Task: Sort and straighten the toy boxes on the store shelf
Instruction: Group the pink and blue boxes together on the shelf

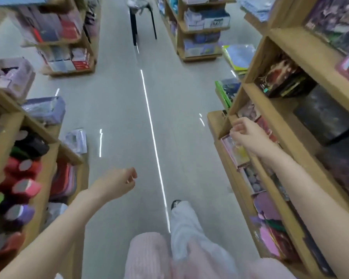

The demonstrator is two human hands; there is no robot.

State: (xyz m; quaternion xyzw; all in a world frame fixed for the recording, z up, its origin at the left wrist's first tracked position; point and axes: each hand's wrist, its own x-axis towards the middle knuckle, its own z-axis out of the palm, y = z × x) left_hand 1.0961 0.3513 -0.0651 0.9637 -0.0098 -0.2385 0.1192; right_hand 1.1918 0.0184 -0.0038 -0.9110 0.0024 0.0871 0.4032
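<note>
The right hand (244, 133) reaches, fingers loosely spread, toward the pink toy box (235, 152) at the shelf's (218, 121) front edge — likely to straighten it — while the left hand (119, 183) hangs loosely curled, holding nothing.

Right hand (245, 133) reaches toward wooden shelf (290, 141) (fingers relaxed).

Colours seen from the head view, placed relative to the pale grey-green floor (119, 109), which carries a thin white streak of reflected light. Right of it: tan wooden shelf (286, 141) holding toy boxes (240, 152) in pink, yellow, purple, red and black. Left of it: tan rack with rolls (22, 182) in red, pink, purple, green and black. At its far end: black stool (142, 19). At its near end: pale pink striped top, light grey trousers (186, 222), black shoe.
</note>
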